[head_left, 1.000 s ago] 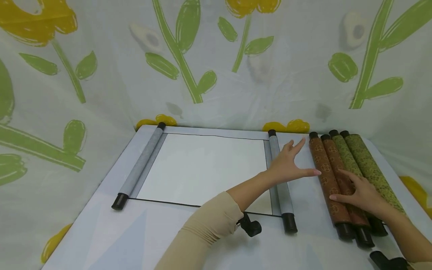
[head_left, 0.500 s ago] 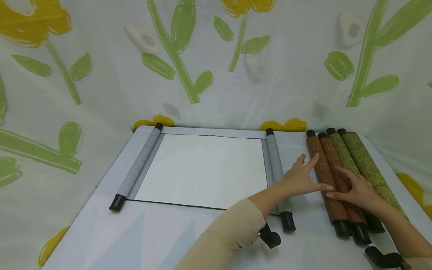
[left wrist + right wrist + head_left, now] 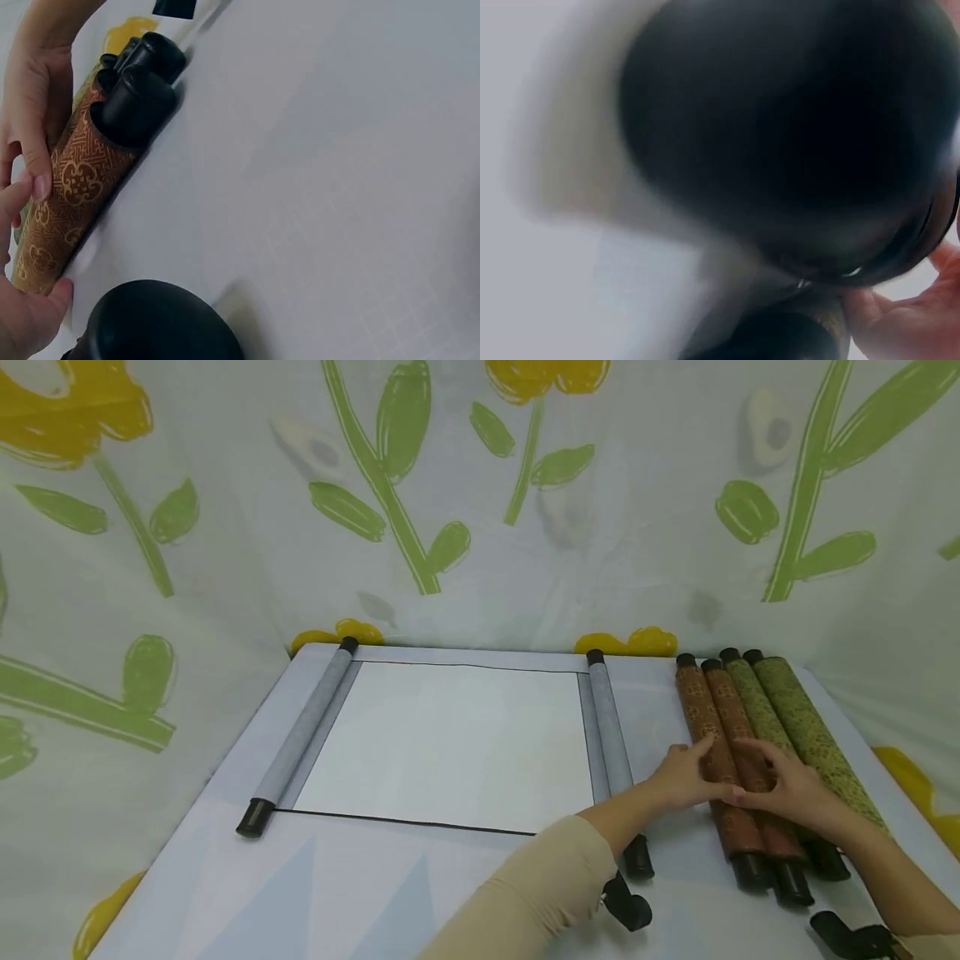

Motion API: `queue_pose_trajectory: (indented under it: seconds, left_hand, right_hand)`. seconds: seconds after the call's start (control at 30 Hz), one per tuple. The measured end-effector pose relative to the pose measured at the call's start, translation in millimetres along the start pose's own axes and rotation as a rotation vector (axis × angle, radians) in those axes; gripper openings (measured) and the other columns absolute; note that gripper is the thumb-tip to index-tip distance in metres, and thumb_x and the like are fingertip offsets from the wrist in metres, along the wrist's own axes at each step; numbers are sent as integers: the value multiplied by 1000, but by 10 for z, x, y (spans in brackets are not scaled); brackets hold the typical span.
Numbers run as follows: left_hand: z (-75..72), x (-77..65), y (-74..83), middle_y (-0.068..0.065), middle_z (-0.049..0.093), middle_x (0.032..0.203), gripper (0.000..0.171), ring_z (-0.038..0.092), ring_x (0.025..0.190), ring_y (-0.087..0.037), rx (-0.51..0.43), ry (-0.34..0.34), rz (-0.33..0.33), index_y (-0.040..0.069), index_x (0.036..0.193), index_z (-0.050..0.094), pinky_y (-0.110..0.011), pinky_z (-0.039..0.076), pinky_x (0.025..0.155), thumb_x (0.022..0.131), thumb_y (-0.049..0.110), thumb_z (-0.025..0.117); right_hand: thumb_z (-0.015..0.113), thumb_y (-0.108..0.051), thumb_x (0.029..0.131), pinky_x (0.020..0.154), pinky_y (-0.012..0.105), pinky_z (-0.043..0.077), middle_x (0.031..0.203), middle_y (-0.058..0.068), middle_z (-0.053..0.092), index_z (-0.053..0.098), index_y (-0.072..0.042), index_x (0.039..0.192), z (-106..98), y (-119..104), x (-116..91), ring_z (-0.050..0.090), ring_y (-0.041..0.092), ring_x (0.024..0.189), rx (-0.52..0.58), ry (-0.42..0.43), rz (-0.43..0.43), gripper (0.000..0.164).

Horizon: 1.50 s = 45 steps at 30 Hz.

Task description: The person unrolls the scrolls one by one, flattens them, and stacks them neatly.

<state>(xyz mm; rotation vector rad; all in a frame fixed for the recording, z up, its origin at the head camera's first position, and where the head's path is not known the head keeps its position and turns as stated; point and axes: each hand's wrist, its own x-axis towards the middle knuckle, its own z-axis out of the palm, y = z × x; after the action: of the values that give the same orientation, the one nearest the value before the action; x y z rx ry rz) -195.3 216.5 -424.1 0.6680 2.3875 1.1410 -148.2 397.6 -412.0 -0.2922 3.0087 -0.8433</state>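
Observation:
Two brown patterned scrolls lie side by side at the right of the table. On the leftmost brown scroll (image 3: 733, 831), my left hand (image 3: 677, 777) curls its fingers over the left side, thumb on top. My right hand (image 3: 808, 789) bends over from the right, its thumb on the same scroll and its fingers over the second brown scroll (image 3: 780, 839). Both thumb tips meet. Close up in the left wrist view, the brown scroll (image 3: 79, 187) has gold motifs and a black end knob (image 3: 139, 105). A blurred black shape fills most of the right wrist view.
Right of the brown pair lie a narrower green scroll (image 3: 761, 697) and a thicker green scroll (image 3: 817, 735). An unrolled white sheet (image 3: 450, 743) spans a left grey roller (image 3: 307, 727) and a right grey roller (image 3: 609, 714). A flower-printed cloth (image 3: 525, 568) hangs behind the table.
My left hand has moved right and down from over the right grey roller onto the leftmost brown scroll, and its fingers have curled in. The right hand has stayed over the brown scrolls.

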Motion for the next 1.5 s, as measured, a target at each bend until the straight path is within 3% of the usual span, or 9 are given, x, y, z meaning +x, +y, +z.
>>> queue_pose_trajectory:
  seconds: [0.23, 0.47, 0.77, 0.97, 1.1, 1.2, 1.37, 1.5]
  left_hand:
    - [6, 19, -18, 3, 38, 147, 72, 39, 131, -8, -107, 33, -16, 29, 147, 34, -23, 42, 95, 85, 37, 70]
    - [41, -10, 52, 4, 46, 140, 74, 42, 127, -10, -150, 45, -89, 35, 144, 38, -23, 45, 88, 81, 27, 76]
    - [50, -91, 18, 5, 45, 141, 76, 44, 126, -6, -219, 45, -87, 35, 142, 41, -20, 43, 90, 78, 21, 78]
    - [108, -142, 57, -1, 45, 138, 68, 43, 124, -11, -241, 54, -136, 44, 136, 47, -24, 45, 83, 78, 24, 77]
    - [112, -177, 57, -1, 43, 135, 64, 43, 120, -11, -263, 103, -162, 46, 131, 51, -26, 45, 82, 76, 29, 79]
    - [94, -201, 32, 1, 43, 132, 65, 43, 117, -9, -281, 129, -153, 45, 130, 52, -25, 44, 82, 74, 30, 81]
    - [41, -210, -17, 2, 41, 140, 74, 40, 126, -11, -301, 111, -103, 42, 138, 44, -27, 45, 88, 76, 27, 80]
    - [-31, -196, -66, 5, 38, 144, 76, 36, 131, -13, -290, 82, -55, 39, 141, 41, -29, 44, 91, 76, 26, 80]
  right_hand:
    - [80, -20, 75, 77, 70, 38, 132, 40, 31, 33, 8, 137, 19, -51, 7, 39, 61, 107, 46, -32, -2, 82]
    - [76, -20, 79, 80, 69, 34, 136, 44, 23, 29, 6, 138, 31, -53, -17, 31, 59, 116, 131, -87, 60, 79]
    - [71, -17, 84, 81, 71, 29, 144, 39, 14, 16, 4, 146, 7, -97, -48, 18, 63, 123, 261, -189, 99, 86]
    - [69, -13, 85, 79, 68, 34, 146, 36, 8, 12, -8, 151, 37, -40, -82, 16, 61, 124, 367, -221, 119, 87]
    - [63, -10, 89, 77, 51, 47, 144, 28, 8, 11, -28, 152, 112, -19, -114, 45, 21, 117, 505, -228, 138, 84]
    - [61, -8, 91, 73, 39, 50, 143, 16, 12, 11, -33, 152, 166, -28, -122, 44, -3, 106, 560, -215, 123, 83]
    - [62, -4, 89, 74, 30, 48, 141, -13, 16, 15, -27, 152, 185, -91, -97, 32, -11, 111, 559, -179, 46, 82]
    - [62, -1, 89, 74, 24, 48, 138, -20, 17, 17, -26, 152, 189, -171, -82, 32, -18, 107, 602, -169, 18, 82]
